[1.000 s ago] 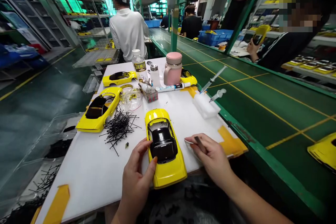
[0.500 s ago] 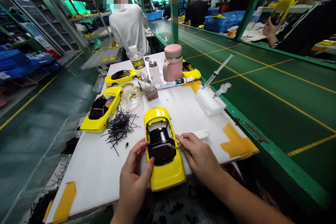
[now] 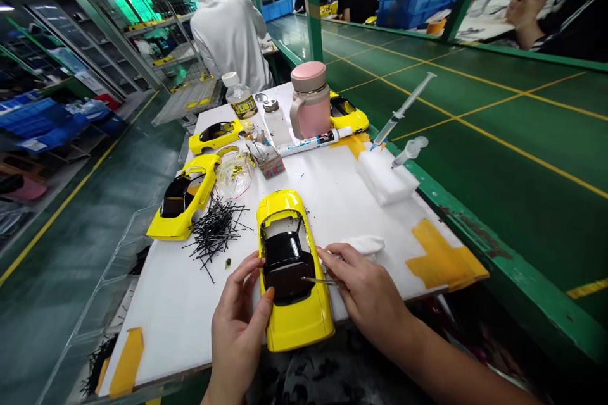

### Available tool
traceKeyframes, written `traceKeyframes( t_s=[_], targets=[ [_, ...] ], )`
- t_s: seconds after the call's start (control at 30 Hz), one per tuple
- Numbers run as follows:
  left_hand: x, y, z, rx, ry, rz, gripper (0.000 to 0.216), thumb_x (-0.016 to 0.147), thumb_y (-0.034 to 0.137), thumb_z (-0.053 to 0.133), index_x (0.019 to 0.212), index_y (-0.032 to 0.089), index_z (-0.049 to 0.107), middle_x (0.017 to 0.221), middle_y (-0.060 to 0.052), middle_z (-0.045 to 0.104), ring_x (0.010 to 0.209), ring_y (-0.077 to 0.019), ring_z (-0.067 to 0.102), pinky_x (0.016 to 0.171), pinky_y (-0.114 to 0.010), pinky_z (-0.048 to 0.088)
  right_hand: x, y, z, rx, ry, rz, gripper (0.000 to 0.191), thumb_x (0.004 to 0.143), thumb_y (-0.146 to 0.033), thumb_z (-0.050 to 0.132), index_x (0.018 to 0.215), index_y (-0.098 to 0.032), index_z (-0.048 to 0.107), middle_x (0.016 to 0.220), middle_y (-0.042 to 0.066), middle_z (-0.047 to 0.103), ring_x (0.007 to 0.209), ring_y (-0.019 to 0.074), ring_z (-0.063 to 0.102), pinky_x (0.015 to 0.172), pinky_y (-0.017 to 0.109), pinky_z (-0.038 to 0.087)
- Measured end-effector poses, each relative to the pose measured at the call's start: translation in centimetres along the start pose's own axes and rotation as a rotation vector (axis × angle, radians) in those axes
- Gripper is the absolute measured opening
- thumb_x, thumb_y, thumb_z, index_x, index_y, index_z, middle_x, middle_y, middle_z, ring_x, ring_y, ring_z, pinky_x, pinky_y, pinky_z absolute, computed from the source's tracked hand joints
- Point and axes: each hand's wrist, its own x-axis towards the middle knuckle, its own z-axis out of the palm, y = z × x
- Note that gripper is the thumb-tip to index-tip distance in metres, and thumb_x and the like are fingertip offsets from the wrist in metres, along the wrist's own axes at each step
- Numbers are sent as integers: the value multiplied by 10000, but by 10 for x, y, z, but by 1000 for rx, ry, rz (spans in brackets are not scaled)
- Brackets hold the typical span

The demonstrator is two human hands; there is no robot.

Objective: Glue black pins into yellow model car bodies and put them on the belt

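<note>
A yellow toy car body (image 3: 300, 323) with a black roof and dark rear window (image 3: 287, 272) lies at the near edge of the white board. My left hand (image 3: 242, 323) grips its left side, thumb and fingers along the edge. In my right hand (image 3: 363, 281) is a pair of slim metal tweezers (image 3: 323, 280), their tip over the right part of the rear window. The fingers of that hand also rest near the car's right side. Whether the tip touches the window, I cannot tell. A crumpled white cloth (image 3: 368, 244) lies beyond my right hand.
Black thin pins (image 3: 216, 231) are heaped left of the car, near another yellow car body (image 3: 183, 202). Farther back stand a pink mug (image 3: 311, 104), a clear bottle (image 3: 241, 100) and a white tube (image 3: 308, 143). Syringes (image 3: 403, 111) stick up from a white foam block (image 3: 387, 177).
The tweezers' tip has shifted slightly down the rear window. A pale line seen across the window's upper edge no longer shows. My left hand keeps its hold; the camera view has shifted a little.
</note>
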Motion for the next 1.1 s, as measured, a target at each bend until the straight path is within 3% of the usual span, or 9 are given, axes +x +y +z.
traceKeyframes(
  t_s=[0.2, 0.37, 0.53, 0.73, 0.83, 0.97, 1.1],
  targets=[
    [-2, 1, 0, 19, 14, 2, 439, 878, 384, 805, 1281, 259, 686, 1491, -120, 620, 1414, -324, 581, 1229, -475, 443, -8, -3, -1, 42, 101, -11, 478, 955, -4, 429, 1351, -116, 672, 1191, 154, 752, 1008, 253, 765, 827, 374, 666],
    [-3, 1, -1, 48, 35, -18, 432, 886, 390, 797, 1280, 257, 683, 1520, -126, 598, 1414, -331, 582, 1217, -489, 449, -5, -2, -2, 111, 72, -6, 508, 963, -10, 423, 1370, -180, 675, 1231, 122, 755, 1042, 226, 764, 869, 346, 658],
    [-4, 1, 1, 78, 50, -3, 396, 902, 376, 782, 1272, 266, 695, 1523, -114, 597, 1439, -322, 558, 1230, -477, 432, -2, 0, -3, 148, 55, 1, 509, 951, 4, 412, 1346, -156, 690, 1228, 117, 758, 1069, 226, 758, 882, 341, 656],
    [-4, 0, -1, 115, 41, 30, 383, 917, 354, 769, 1283, 272, 692, 1526, -110, 594, 1455, -326, 541, 1228, -467, 448, -1, -1, -2, 61, 20, 0, 492, 906, 20, 433, 1314, -69, 693, 1165, 166, 756, 942, 274, 767, 763, 389, 673],
    [-5, -2, -3, 115, 47, 18, 402, 908, 359, 779, 1287, 261, 688, 1528, -118, 589, 1456, -335, 538, 1232, -476, 445, -3, 0, 0, 102, 22, 4, 471, 922, 14, 437, 1299, -97, 697, 1154, 150, 757, 956, 265, 767, 776, 387, 673],
    [-6, -1, -3, 114, 60, 13, 403, 901, 372, 785, 1277, 264, 686, 1520, -106, 598, 1456, -329, 537, 1234, -474, 443, -9, 2, -2, 160, 88, -5, 453, 958, -8, 437, 1326, -129, 674, 1161, 137, 753, 1005, 236, 762, 813, 345, 667],
    [-5, 0, 0, 99, 54, 18, 398, 910, 350, 775, 1285, 264, 675, 1521, -105, 596, 1451, -308, 542, 1238, -450, 435, -3, 11, -25, 168, 253, -29, 467, 982, -22, 481, 1384, -187, 650, 1204, 113, 728, 1087, 183, 736, 910, 262, 625]
  ],
)
